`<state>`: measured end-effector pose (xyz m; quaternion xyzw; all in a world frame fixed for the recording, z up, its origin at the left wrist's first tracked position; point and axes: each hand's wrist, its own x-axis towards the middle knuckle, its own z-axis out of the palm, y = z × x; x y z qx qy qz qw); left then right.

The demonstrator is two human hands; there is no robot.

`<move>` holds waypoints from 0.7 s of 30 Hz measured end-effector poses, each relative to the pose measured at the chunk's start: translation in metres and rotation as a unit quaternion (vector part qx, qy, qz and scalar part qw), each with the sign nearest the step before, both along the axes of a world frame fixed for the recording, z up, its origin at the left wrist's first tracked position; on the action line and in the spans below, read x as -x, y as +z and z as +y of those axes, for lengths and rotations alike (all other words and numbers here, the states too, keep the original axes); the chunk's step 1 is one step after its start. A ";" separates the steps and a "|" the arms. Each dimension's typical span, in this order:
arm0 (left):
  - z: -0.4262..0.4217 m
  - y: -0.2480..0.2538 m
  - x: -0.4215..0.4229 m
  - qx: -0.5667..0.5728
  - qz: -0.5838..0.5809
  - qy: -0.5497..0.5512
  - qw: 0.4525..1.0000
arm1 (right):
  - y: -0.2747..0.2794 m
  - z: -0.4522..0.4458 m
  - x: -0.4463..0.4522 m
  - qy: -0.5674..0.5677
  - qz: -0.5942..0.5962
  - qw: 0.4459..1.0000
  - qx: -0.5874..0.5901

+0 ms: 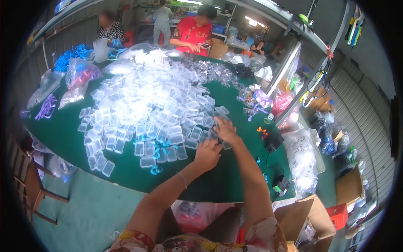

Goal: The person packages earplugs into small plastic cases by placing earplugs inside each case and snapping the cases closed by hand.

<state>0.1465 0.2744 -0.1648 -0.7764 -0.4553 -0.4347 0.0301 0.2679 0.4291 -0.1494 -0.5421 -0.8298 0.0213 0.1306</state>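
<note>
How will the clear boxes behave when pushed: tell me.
The clear boxes look like thin plastic, so probably light but fairly stiff. Being rectangular and low, they seem likelier to slide than roll. Heaped loosely, one pushed may shift its neighbours.

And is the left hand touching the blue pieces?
Apart: head view shows a clear box and green tabletop between left hand and blue pieces.

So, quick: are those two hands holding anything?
Left hand: at the clear plastic boxes; grip can't be told.
Right hand: at the boxes too; can't tell.
</note>
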 end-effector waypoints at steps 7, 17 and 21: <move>-0.002 -0.016 0.010 0.077 0.051 0.108 0.990 | -0.011 -0.025 -0.045 0.110 0.046 0.990 0.072; -0.006 -0.010 0.012 0.086 0.022 0.085 0.992 | -0.014 0.030 -0.015 0.130 0.080 0.988 0.012; -0.004 -0.008 0.008 0.076 0.015 0.116 0.990 | 0.029 0.026 -0.038 0.157 0.127 0.947 0.250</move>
